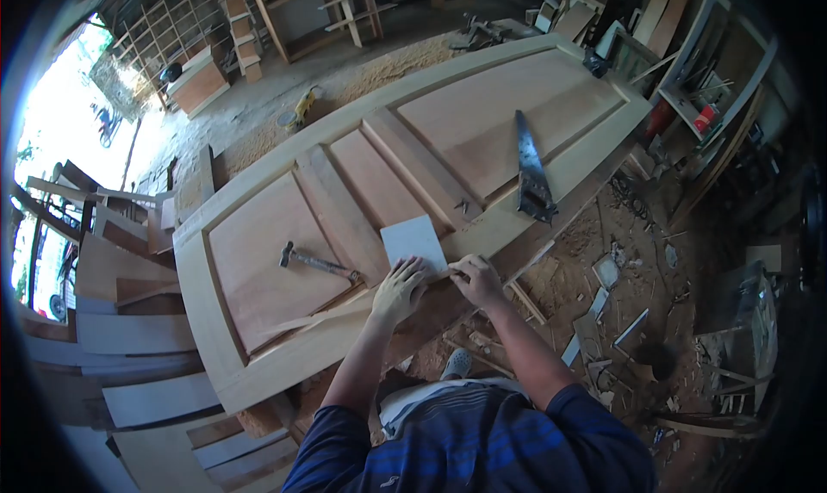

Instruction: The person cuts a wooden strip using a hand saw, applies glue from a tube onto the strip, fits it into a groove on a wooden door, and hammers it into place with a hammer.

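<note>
A white square sheet (413, 241) lies on the near rail of a panelled wooden door (495, 241). My left hand (401, 288) rests with its fingers stretched flat over the sheet's near left corner. At the near right corner, my right hand (476, 281) is closed in a pinch; what is between the fingertips is too small to make out. A claw hammer (319, 262) lies on the door's left panel, left of my left hand. Farther right, a handsaw (530, 170) lies across the right panel and near rail, its handle toward me.
Wood boards (138, 334) are stacked at the left. Offcuts and wood scraps (594, 321) litter the floor at the right. A yellow power tool (304, 105) and sawdust (396, 67) lie beyond the door. Wooden frames (336, 11) stand at the back.
</note>
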### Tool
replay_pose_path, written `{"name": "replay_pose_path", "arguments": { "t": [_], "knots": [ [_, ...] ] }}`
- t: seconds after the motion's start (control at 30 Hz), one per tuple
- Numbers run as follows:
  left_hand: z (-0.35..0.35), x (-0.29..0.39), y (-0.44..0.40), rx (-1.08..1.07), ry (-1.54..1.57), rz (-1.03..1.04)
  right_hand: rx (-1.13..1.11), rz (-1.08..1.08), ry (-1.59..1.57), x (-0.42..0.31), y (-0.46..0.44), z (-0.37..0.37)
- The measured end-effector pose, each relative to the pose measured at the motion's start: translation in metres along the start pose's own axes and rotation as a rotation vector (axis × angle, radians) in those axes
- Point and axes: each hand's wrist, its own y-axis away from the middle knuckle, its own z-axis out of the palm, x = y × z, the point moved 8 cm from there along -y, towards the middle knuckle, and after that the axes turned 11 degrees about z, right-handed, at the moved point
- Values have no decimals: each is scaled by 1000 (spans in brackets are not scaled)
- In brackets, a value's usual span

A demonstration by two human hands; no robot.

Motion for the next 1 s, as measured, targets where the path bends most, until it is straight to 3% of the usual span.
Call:
{"name": "replay_pose_path", "arguments": {
  "t": [0.37, 0.53, 0.67, 0.87, 1.0],
  "knots": [
    [21, -10, 1, -46, 40, -75, -33, 0, 51, 9, -20, -18],
    [17, 2, 9, -92, 37, -35, -243, 191, 61, 11, -52, 29],
    [26, 8, 23, -54, 30, -52, -140, 162, 124, -3, -43, 41],
    [46, 6, 39, -167, -114, -39, -165, 77, 35, -5, -37, 49],
    [30, 8, 40, -103, -6, 26, -211, 121, -42, -6, -39, 40]
  ]
}}
